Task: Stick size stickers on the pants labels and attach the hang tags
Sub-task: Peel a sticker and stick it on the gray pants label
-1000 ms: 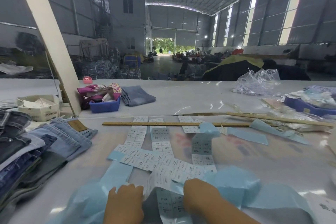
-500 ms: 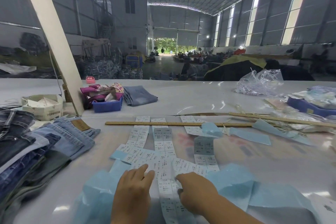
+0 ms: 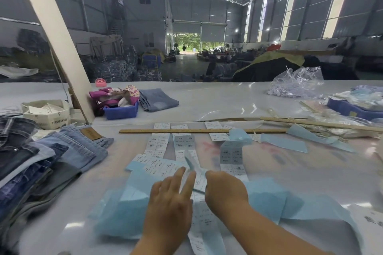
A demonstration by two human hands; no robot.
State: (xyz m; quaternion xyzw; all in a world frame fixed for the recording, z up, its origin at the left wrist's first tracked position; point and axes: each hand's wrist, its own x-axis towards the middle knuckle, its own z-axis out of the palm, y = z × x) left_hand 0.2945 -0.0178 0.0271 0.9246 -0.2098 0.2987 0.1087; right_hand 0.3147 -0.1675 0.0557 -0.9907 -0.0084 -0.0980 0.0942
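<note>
Right now both hands work over the sticker strips at the near middle of the bench (image 3: pixel 207 101). The left hand (image 3: pixel 169 203) has its fingers straight and spread, pressing down on the white size-sticker strip (image 3: pixel 202 213) and the pale blue backing paper (image 3: pixel 124 209) around it. The right hand (image 3: pixel 224 188) is curled, and its grip seems to pinch the strip's edge or a peeled sliver of blue liner, though its fingertips are hidden behind the knuckles, so I cannot tell for sure. More sticker strips (image 3: pixel 157 147) lie just beyond, running under a wooden ruler (image 3: pixel 186 131). The stacked jeans (image 3: pixel 41 155) wait at the left, one showing a tan leather waist patch (image 3: pixel 90 133).

I judge these stickers to be thin, light and floppy, quick to curl or stick to themselves. Each is best lifted by one corner, with the liner held flat by the other hand.
</note>
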